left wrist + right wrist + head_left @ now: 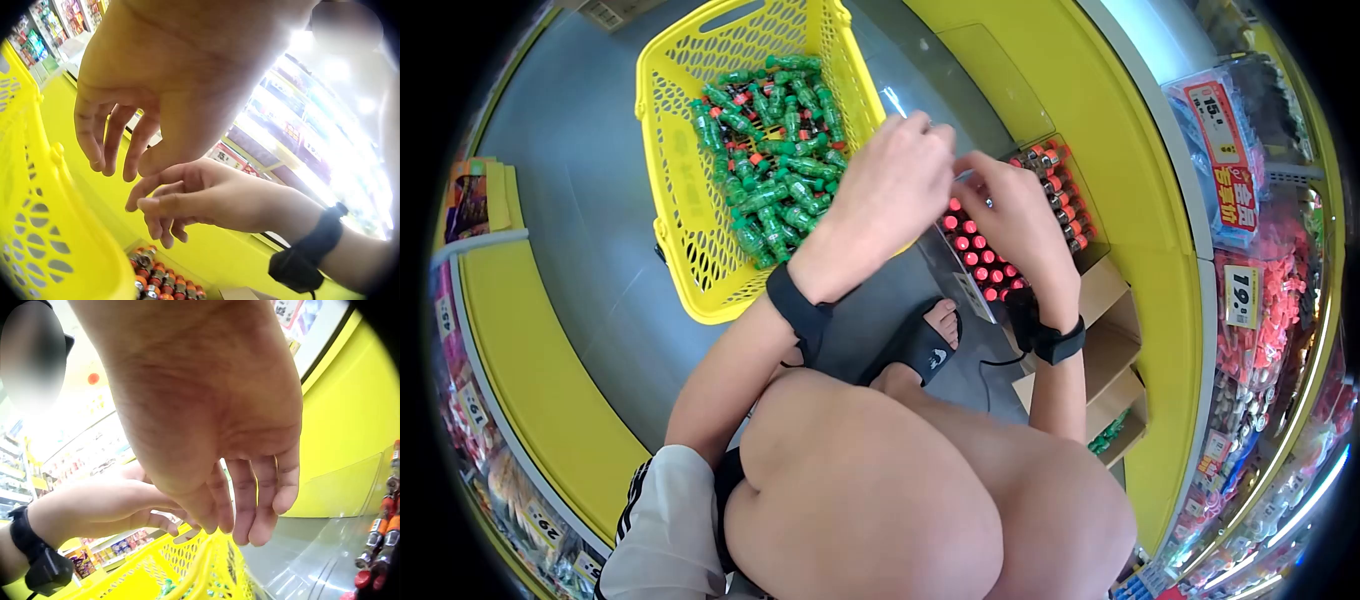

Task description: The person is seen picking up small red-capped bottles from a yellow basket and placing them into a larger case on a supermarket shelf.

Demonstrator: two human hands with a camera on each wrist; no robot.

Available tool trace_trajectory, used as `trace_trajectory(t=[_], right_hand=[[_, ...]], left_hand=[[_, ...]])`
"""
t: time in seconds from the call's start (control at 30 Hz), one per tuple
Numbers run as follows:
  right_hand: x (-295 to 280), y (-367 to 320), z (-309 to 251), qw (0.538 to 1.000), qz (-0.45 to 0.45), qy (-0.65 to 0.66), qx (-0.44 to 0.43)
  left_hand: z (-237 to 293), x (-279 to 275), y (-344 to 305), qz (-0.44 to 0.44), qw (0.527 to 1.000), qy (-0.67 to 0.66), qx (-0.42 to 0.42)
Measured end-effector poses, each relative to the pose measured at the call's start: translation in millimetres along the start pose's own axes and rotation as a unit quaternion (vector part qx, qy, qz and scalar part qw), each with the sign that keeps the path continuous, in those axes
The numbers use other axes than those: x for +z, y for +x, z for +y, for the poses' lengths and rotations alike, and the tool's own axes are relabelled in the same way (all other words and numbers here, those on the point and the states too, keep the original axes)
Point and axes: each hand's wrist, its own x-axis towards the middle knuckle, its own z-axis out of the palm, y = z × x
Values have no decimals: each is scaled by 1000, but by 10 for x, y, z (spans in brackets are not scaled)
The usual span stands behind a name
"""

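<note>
Between yellow basket point(690, 290) and red-capped bottles point(970, 258): left hand point(897, 175) and right hand point(1020, 215), close together; mutual contact cannot be determined. Both grips released, fingers loosely bent, per wrist views; head view partly masks fingertips. Head view shows green bottles point(800, 192) heaped inside basket; left wrist view shows lattice wall, contents hidden. Head view: red-capped bottles in rows beside right hand, cardboard boxes point(1115, 360) adjacent. Right wrist view: clear panel point(344, 487) against yellow surface, angle lower.
</note>
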Motion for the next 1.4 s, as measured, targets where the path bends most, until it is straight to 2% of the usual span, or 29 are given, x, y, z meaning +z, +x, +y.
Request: trace_trajectory(t=[0.2,0.23,0.33,0.4,0.43,0.5,0.53,0.63,0.73,0.77,0.8,0.93,1.03,1.1,1.17,1.23,1.27,1.4], right_hand=[[405,518,-420,993,-40,-59,-94],[484,629,-494,991,-41,-58,-117],[767,1073,-613,985,-70,-78,-134],[943,1337,-618,975,-97,-119,-161],[1026,1489,-647,974,-102,-117,-165],[1178,1776,-692,957,-225,-163,-83],[1240,1866,-706,956,-230,-162,-86],[1393,2098,-711,936,-306,-173,-6],[1547,2275,-640,920,-348,-176,34],[1633,2348,-593,920,-349,-174,31],[1772,2442,-454,919,-348,-183,13],[2088,2622,-209,921,-351,-165,-41],[2044,2578,-258,920,-361,-146,-29],[2155,2612,-232,914,-366,-174,-17],[2401,2666,-14,907,-363,-213,-21],[2424,2604,-39,907,-337,-249,-31],[2442,2580,-63,906,-310,-284,-44],[2407,2566,-28,914,-313,-255,-49]], left_hand=[[-767,-401,-139,20,997,59,-56],[-840,-494,-150,0,995,53,-88],[-1259,-563,-195,0,992,84,-90],[-1493,-590,-181,-54,984,106,-133],[-1667,-560,-197,-53,983,106,-139],[-1909,-499,-217,-7,993,88,-83],[-1983,-508,-225,-33,992,72,-99],[-2148,-443,-237,-49,985,57,-158],[-2277,-406,-145,-108,970,66,-210],[-2309,-401,-113,-136,961,73,-230],[-2300,-449,-17,-200,943,90,-251],[-2621,-193,110,-274,916,105,-275],[-2679,-22,101,-250,922,50,-291],[-2713,39,93,-247,923,58,-289],[-2852,145,34,-262,929,72,-250],[-2966,258,-24,-270,930,87,-235],[-3018,314,-64,-258,930,79,-250],[-3040,322,-78,-262,918,70,-289]])
